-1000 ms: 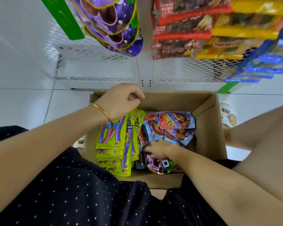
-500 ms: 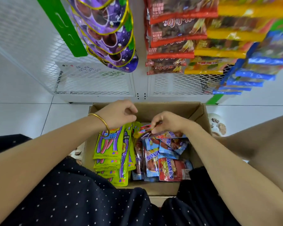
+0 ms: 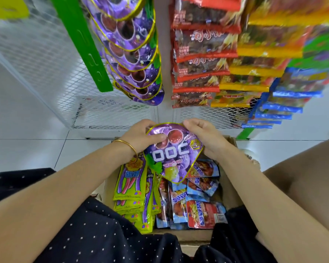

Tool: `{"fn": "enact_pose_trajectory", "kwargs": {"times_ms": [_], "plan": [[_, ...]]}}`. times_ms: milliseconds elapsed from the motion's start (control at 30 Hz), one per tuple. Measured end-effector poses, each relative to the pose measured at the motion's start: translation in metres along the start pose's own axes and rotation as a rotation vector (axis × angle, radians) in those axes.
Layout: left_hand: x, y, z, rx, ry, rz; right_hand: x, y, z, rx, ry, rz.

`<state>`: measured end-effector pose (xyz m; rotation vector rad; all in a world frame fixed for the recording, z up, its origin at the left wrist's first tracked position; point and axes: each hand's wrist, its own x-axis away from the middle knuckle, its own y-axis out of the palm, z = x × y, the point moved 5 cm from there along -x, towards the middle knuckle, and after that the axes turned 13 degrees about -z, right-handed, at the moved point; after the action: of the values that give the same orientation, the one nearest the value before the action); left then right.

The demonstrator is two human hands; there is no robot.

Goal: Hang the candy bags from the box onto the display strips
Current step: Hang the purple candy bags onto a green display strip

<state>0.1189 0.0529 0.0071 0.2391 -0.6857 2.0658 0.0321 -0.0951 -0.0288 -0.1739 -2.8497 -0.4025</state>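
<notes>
While both hands grasp purple grape candy bag (image 3: 172, 152) above cardboard box (image 3: 230, 188): left hand (image 3: 141, 135) pinches top-left edge, right hand (image 3: 203, 137) pinches top-right. Box on white tiled floor (image 3: 27, 149), holding yellow-green bags (image 3: 131, 186) left, blue-red bags (image 3: 196, 202) right. Ahead, white mesh rack (image 3: 46, 63); green display strip (image 3: 84, 44) beside hanging purple bags (image 3: 131, 54); red bags (image 3: 201, 54), yellow bags (image 3: 264, 54), blue bags (image 3: 285, 103) hung rightward.

The purple candy bag (image 3: 172, 150) and both forearms hide most of the cardboard box (image 3: 230, 194). The yellow hanging bags (image 3: 270, 50) blur at top right, their print unreadable.
</notes>
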Motion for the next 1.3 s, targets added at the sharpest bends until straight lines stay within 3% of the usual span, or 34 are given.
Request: {"fn": "enact_pose_trajectory", "kwargs": {"times_ms": [100,167,233,333,467,533,600,700,767,967,1167,1300], "plan": [[0.002,-0.009,-0.009,0.390,-0.099,0.112,0.007,0.004,0.009,-0.350,0.076,-0.039],[0.003,-0.011,-0.008,0.598,-0.111,0.133,0.011,0.013,0.015,-0.312,0.116,-0.101],[0.004,-0.011,-0.004,0.685,-0.105,0.095,0.011,0.017,0.018,-0.224,0.106,-0.058],[0.005,-0.019,-0.002,0.465,-0.093,0.082,0.008,0.011,-0.006,0.123,0.006,0.030],[0.013,-0.033,0.030,0.062,0.155,0.093,0.012,0.023,-0.065,0.888,0.030,-0.170],[0.020,-0.030,0.048,-0.034,0.242,0.012,0.014,0.034,-0.090,1.047,-0.044,-0.173],[0.029,-0.033,0.062,-0.045,0.299,0.028,0.017,0.042,-0.112,1.033,-0.121,-0.120],[0.041,-0.058,0.079,0.020,0.387,0.196,0.027,0.052,-0.143,0.770,-0.239,-0.085],[0.051,-0.078,0.093,0.077,0.415,0.270,0.033,0.060,-0.163,0.722,-0.296,-0.055],[0.082,-0.146,0.176,0.096,0.571,0.326,0.042,0.098,-0.258,0.880,-0.675,0.147],[0.111,-0.234,0.301,0.016,0.819,0.643,0.055,0.131,-0.368,1.015,-0.917,0.302],[0.106,-0.265,0.367,-0.022,0.856,0.765,0.053,0.144,-0.427,1.061,-1.028,0.329]]}}
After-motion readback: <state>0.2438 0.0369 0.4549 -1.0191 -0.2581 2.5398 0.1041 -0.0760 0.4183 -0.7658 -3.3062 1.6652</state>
